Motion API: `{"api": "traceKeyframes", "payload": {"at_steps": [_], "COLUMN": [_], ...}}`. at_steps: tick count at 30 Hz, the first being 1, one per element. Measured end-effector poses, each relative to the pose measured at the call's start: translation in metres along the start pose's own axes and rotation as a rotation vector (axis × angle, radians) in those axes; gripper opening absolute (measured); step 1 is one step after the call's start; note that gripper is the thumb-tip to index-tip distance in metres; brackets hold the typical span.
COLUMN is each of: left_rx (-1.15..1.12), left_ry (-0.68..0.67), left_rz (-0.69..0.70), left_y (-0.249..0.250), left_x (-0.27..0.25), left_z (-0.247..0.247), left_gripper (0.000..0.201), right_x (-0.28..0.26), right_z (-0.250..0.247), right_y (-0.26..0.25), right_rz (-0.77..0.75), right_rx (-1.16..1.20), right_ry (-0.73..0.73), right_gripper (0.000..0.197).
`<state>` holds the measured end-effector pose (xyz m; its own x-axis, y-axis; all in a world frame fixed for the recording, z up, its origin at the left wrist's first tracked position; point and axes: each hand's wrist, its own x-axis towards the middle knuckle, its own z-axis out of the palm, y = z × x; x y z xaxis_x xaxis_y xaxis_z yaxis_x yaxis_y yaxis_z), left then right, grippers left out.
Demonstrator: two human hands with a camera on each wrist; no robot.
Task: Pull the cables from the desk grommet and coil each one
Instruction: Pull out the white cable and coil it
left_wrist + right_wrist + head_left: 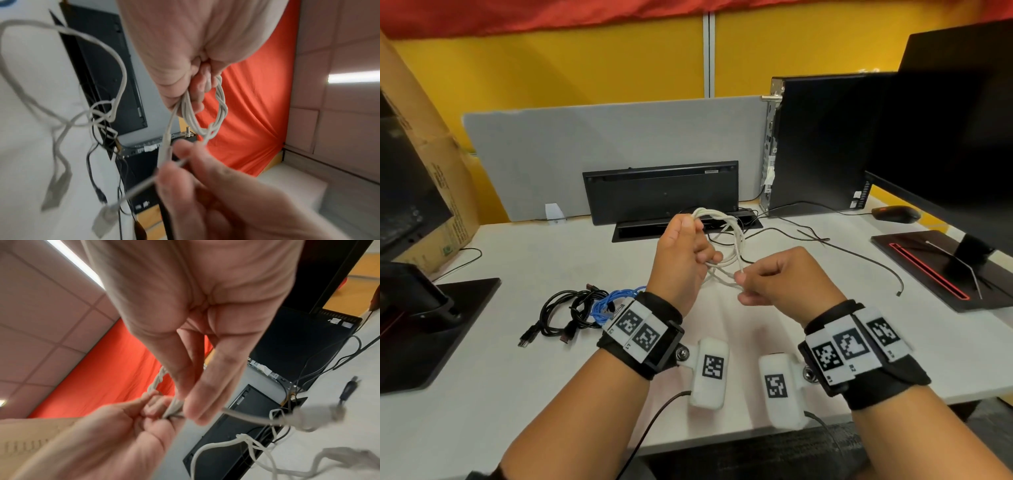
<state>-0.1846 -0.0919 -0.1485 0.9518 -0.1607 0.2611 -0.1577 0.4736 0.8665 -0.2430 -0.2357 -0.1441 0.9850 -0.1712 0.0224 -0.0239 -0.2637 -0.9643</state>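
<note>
Your left hand is raised above the white desk, fingers curled around several loops of the thin white cable, gripping the coil at its top. Your right hand pinches a strand of the same cable just below the coil, thumb and fingers pressed together on it. The long black rectangular desk grommet lies behind your hands. Coiled black cables and a coiled blue cable rest on the desk, left of your left wrist.

upturned keyboard, computer tower, monitor, perhaps a mouse
</note>
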Motion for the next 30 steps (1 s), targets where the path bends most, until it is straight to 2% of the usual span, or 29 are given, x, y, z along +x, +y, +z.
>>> {"api": "traceKeyframes", "payload": {"at_steps": [6,11,14,21,25,28,30], "left_rx": [-0.283,-0.433,-0.46,-0.217,-0.068,0.047,0.171], "left_ry": [-0.057,-0.019,-0.007,0.009,-0.002,-0.027,-0.016], "left_rz": [-0.141,-0.197,-0.218,-0.217,-0.205,-0.208,-0.216], "left_y": [-0.009,-0.01,-0.01,-0.006,-0.009,-0.01,-0.01], "left_x": [-0.006,-0.006,-0.006,-0.004,-0.006,-0.008,-0.008], "left_z": [0.01,0.012,0.013,0.014,0.013,0.014,0.013], "left_gripper": [0.023,0.022,0.021,0.022,0.023,0.025,0.024], "right_x": [0.007,0.006,0.006,0.008,0.007,0.01,0.013], "right_z": [0.003,0.002,0.004,-0.002,-0.003,-0.001,-0.002], "right_y": [0.008,0.004,0.005,0.003,-0.004,-0.003,-0.001], "right_rz": [0.027,0.117,0.115,0.038,0.006,0.068,0.124], "right_rx": [0.123,0.416,0.579,0.857,0.795,0.736,0.763], "right_ry": [0.182,0.14,0.161,0.14,0.168,0.241,0.224], "right_gripper": [0.009,0.008,0.007,0.011,0.026,0.03,0.031]}}
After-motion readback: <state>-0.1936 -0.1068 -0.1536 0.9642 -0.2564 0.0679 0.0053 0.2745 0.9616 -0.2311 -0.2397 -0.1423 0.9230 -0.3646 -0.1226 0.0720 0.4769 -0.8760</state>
